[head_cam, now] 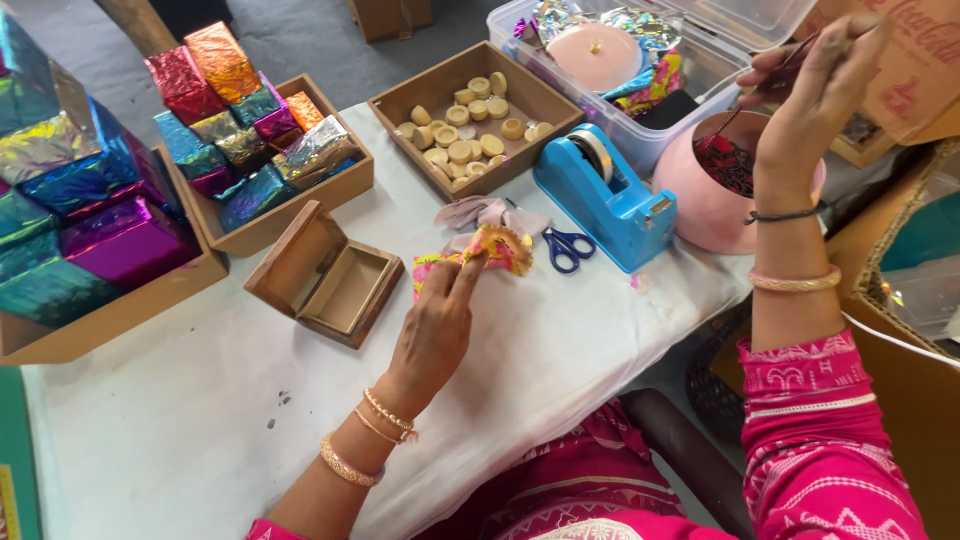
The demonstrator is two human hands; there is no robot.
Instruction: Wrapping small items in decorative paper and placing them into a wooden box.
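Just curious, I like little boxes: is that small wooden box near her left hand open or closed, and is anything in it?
Open and empty. The small wooden box lies with its hinged lid swung back on the white table, its bare inside showing.

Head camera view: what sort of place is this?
Probably a small craft or gift-packing workshop. A cloth-covered table holds trays of foil-wrapped boxes, a tray of small wooden rounds, a blue tape dispenser and scissors.

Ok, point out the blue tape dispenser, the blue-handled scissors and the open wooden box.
blue tape dispenser [607, 200], head view, on its side wall.
blue-handled scissors [567, 247], head view, on the handle loops.
open wooden box [350, 290], head view, on its inner tray.
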